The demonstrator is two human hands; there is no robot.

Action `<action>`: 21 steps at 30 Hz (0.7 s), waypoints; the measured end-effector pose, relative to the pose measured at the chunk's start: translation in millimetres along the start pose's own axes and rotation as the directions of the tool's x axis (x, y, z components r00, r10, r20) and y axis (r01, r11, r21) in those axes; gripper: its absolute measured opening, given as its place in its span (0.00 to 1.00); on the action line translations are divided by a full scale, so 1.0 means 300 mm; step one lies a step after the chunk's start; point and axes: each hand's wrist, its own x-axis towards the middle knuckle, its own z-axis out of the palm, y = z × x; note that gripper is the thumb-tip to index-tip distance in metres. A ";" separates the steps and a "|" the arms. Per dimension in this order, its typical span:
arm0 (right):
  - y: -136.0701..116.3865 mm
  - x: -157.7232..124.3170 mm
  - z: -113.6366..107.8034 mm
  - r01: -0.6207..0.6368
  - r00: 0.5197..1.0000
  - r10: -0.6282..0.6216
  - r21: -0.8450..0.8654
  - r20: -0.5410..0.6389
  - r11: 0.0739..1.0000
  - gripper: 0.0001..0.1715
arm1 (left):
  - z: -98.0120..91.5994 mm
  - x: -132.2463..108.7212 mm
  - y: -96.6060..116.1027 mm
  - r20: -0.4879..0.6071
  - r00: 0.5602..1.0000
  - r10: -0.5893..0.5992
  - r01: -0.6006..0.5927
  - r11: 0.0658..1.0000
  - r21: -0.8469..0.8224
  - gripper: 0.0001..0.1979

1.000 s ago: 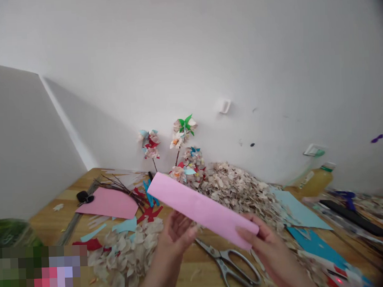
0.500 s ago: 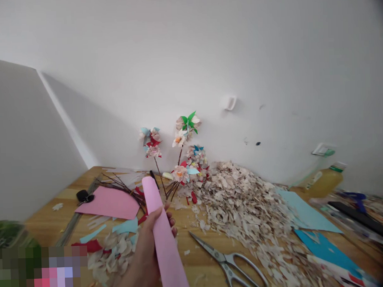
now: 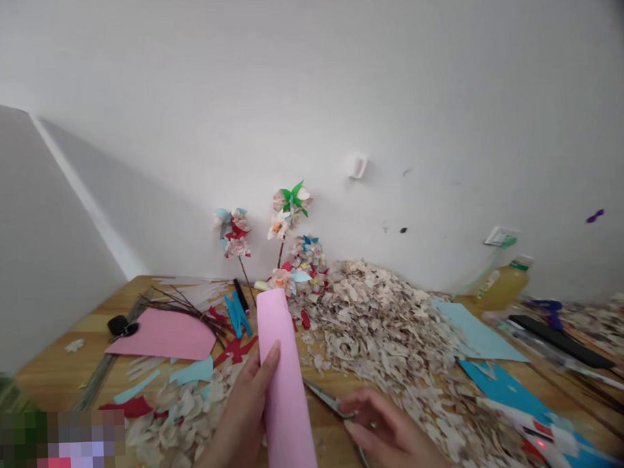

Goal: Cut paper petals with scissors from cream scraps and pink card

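Observation:
My left hand (image 3: 256,383) is closed round a long roll or fold of pink paper (image 3: 290,412), its thumb on the front face. The paper stands upright, tilted towards me, over the table. My right hand (image 3: 383,429) is low in view, its fingers and thumb bent onto the metal scissors (image 3: 322,399). The blades lie on the table, pointing away to the left, and the handles are mostly hidden under that hand. A large heap of dry, pale petal-like pieces (image 3: 379,320) spreads just beyond it.
Craft flowers on twigs (image 3: 290,204) stand against the wall. At left lie a flat pink sheet (image 3: 159,335), bare twigs (image 3: 184,307) and a smaller petal pile (image 3: 182,416). Rightward are a light blue sheet (image 3: 479,334), a bottle of yellow liquid (image 3: 505,285) and a white-and-red glue gun (image 3: 541,427).
My right hand has come into view and onto the scissors. The pink paper has shifted right and now stands more upright in my left hand. The view has turned slightly right.

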 end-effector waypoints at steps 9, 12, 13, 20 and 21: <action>-0.120 0.251 0.188 0.205 0.974 -0.203 0.002 -0.098 0.979 0.16 | -0.002 0.004 -0.011 0.049 0.964 0.261 -0.264 0.932 0.246 0.16; -0.145 0.264 0.186 0.214 0.968 -0.237 -0.225 -0.083 0.951 0.11 | -0.004 0.008 -0.010 0.017 0.962 0.274 -0.265 0.910 0.319 0.16; -0.149 0.267 0.189 0.212 0.967 -0.240 -0.252 -0.085 0.944 0.10 | -0.005 0.008 -0.009 -0.002 0.962 0.273 -0.255 0.903 0.345 0.16; -0.143 0.292 0.209 0.049 0.999 -0.046 0.310 -0.018 0.949 0.14 | -0.006 -0.012 0.005 -0.108 0.982 0.154 -0.113 0.941 0.319 0.16; -0.145 0.294 0.207 0.017 0.999 -0.025 0.350 0.019 0.936 0.15 | -0.009 -0.014 0.008 -0.123 0.991 0.046 -0.009 0.959 0.284 0.17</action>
